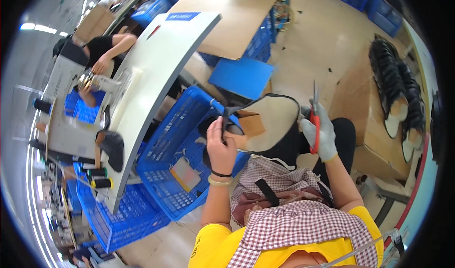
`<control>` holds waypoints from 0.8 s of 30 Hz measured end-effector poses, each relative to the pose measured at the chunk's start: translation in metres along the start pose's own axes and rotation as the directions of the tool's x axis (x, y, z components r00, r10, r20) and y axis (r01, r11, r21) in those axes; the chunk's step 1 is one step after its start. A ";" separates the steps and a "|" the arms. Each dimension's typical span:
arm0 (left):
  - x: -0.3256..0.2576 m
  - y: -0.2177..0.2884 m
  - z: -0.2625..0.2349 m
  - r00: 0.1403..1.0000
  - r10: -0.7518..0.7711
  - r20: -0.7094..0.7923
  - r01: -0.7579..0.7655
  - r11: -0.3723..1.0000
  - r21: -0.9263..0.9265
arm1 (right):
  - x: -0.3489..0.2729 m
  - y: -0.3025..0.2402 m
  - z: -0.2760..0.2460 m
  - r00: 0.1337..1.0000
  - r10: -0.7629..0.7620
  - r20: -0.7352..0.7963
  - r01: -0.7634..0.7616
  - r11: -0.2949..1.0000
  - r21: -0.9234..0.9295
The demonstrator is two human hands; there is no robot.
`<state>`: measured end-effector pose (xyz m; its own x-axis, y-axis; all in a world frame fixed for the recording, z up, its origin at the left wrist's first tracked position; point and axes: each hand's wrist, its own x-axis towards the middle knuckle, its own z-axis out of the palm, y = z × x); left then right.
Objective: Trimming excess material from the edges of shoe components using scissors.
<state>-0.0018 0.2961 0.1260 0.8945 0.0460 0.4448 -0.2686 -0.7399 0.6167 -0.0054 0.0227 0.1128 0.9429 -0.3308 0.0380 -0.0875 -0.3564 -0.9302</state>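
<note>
A pale concrete floor (327, 36) fills the frame from twelve to two o'clock. A long white worktable (156, 64) curves from eleven toward eight o'clock, with a grey sewing machine (66, 130) beyond it at nine. Blue plastic crates (175, 159) sit below the table near the centre and at seven o'clock. Flat cardboard sheets (232, 22) lie over more crates at twelve. Ceiling strip lights (38, 28) glare at ten o'clock.
</note>
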 end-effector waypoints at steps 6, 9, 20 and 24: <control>0.002 0.055 0.063 0.987 0.071 0.146 0.006 0.884 -0.468 | 0.013 0.008 -0.038 0.960 0.135 -0.247 -0.111 0.988 0.110; -0.004 0.067 0.102 0.971 0.048 0.236 0.108 0.789 -0.605 | 0.013 0.028 -0.066 0.934 0.279 -0.224 -0.223 0.943 0.246; -0.048 0.058 0.201 0.598 0.498 0.628 0.712 -0.690 -0.130 | 0.040 0.090 -0.128 0.865 -0.182 -0.468 0.026 0.947 -0.320; -0.051 0.079 0.189 0.260 -0.160 0.952 0.966 0.045 -0.256 | 0.039 0.135 -0.150 0.907 -0.078 -0.414 -0.119 0.895 -0.430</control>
<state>-0.0005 0.1084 0.0290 0.6159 -0.5087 -0.6016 0.7601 0.1830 0.6235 -0.0289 -0.1699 0.0435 0.7287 -0.6342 0.2583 -0.3290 -0.6551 -0.6802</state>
